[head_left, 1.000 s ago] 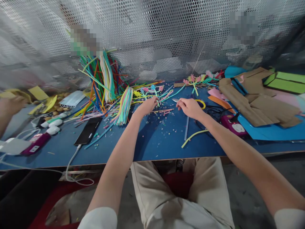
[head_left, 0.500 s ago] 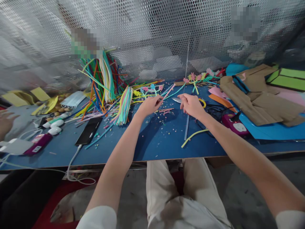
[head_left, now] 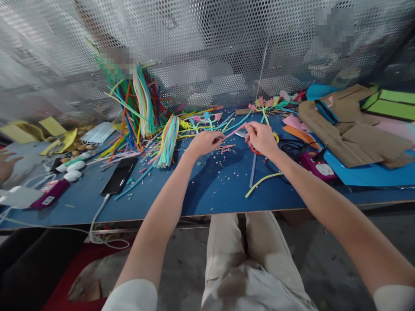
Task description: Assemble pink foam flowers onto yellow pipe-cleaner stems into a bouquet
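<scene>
A pink pipe cleaner (head_left: 235,130) stretches between my two hands above the blue table. My left hand (head_left: 207,143) is closed on its lower left end. At its other end, the fingertips of my right hand (head_left: 258,134) pinch it. Scissors (head_left: 240,134) show a metal blade left of my right hand and red and yellow handle parts around it; whether they rest in the palm or on the table I cannot tell. Short cut pink pieces (head_left: 227,147) lie below my hands. Pipe-cleaner flowers (head_left: 261,103) lie just beyond.
Bundled pipe cleaners (head_left: 169,140) and a phone (head_left: 119,176) on a cable lie left. Brown cardboard (head_left: 366,134), a purple power strip (head_left: 319,166) and black cables are at right. A perforated metal screen (head_left: 201,47) stands behind. Another person's hand (head_left: 7,166) shows at far left.
My right hand's fingers have come onto the upper end of the pink pipe cleaner, which was only in my left hand before. The red scissor handle now shows below my right hand.
</scene>
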### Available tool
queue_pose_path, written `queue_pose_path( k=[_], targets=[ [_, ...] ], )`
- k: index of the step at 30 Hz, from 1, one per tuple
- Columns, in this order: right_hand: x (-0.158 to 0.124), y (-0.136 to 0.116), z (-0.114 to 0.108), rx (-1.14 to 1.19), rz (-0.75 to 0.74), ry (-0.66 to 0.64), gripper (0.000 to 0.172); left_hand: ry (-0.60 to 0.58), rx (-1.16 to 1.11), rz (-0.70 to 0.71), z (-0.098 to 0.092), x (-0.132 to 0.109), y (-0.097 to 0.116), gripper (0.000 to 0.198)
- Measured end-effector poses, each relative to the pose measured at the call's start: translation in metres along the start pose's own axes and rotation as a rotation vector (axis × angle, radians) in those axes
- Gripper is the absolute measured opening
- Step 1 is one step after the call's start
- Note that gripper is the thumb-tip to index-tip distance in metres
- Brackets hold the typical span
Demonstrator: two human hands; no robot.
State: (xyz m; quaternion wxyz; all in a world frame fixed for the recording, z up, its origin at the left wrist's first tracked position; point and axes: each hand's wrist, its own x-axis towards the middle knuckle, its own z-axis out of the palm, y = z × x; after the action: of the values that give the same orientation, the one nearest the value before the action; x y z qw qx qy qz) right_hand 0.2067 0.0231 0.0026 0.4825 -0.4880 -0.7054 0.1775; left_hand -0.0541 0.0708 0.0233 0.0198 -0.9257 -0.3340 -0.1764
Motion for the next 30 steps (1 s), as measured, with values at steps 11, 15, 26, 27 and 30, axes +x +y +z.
queue_pose_path(
  k=[11, 15, 26, 27, 30],
  targets=[
    [-0.004, -0.01, 0.003, 0.019, -0.004, -0.009, 0.045, 0.036, 0.06, 0.022, -0.005, -0.002, -0.001, 0.029],
    [-0.004, -0.011, 0.006, 0.072, -0.006, 0.008, 0.042, 0.042, 0.056, 0.064, -0.004, -0.001, 0.0, 0.029],
    [-0.006, -0.017, 0.004, 0.106, -0.018, 0.056, 0.04, 0.046, 0.112, 0.058, -0.009, 0.0, 0.0, 0.032],
    [-0.006, -0.018, 0.003, 0.115, -0.011, 0.062, 0.041, 0.042, 0.099, 0.05, -0.01, 0.0, 0.001, 0.031],
    [-0.005, -0.017, 0.002, 0.143, 0.004, 0.054, 0.041, 0.04, 0.088, 0.024, -0.012, -0.001, 0.003, 0.029]
  ],
)
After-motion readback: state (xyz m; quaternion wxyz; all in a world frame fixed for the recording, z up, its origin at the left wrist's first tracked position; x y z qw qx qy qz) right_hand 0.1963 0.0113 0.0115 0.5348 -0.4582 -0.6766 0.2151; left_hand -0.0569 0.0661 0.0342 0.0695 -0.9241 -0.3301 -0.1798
